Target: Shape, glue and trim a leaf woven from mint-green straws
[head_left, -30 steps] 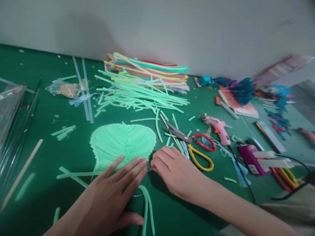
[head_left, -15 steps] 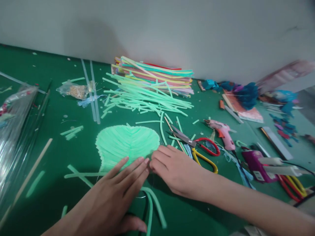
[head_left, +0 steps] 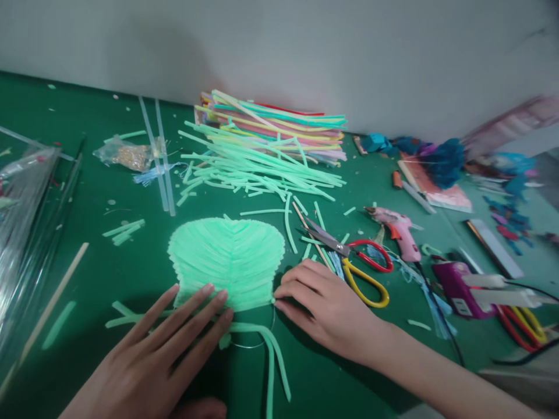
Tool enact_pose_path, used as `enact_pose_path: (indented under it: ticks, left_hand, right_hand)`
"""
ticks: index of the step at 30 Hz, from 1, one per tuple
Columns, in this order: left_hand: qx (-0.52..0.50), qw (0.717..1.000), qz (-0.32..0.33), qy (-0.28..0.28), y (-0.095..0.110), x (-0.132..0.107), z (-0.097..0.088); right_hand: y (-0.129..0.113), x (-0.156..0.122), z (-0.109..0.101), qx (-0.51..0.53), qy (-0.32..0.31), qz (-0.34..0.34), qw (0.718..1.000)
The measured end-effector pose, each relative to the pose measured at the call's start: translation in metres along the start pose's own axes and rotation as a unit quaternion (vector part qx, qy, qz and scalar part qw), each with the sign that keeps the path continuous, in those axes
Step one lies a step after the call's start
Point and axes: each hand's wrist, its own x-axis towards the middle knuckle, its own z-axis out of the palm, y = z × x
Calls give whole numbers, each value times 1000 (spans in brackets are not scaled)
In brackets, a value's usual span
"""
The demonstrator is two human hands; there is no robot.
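A light green leaf shape made of straw pieces lies flat on the green table. My left hand rests below it, fingers stretched flat, fingertips touching the leaf's lower edge and the green straws that form its stem. My right hand sits palm down at the leaf's lower right corner, fingers curled, fingertips pinched at that corner and at a thin wire loop. What the fingers pinch is too small to make out.
Red and yellow scissors lie just right of my right hand. A pink glue gun, a purple device with cables, a heap of coloured straws, a clear plastic bag and wooden sticks lie around.
My left hand slid left and back along the leaf's lower edge. My right hand shifted slightly down and right at the leaf's corner. More of the leaf shows.
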Motion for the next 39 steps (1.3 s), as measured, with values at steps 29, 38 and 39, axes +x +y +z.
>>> enact_pose_path:
  ticks: [29,38,39]
  left_hand:
    - [-9,998,61,32,7,41,20]
    - [-7,995,48,90,16,42,28]
    - [-18,994,29,106,19,44,29]
  right_hand:
    - [18,-57,-33,-62,136,254,955]
    - [129,-103,-72,-339,63,560,753]
    - [134,-102,-71,-336,66,564,752]
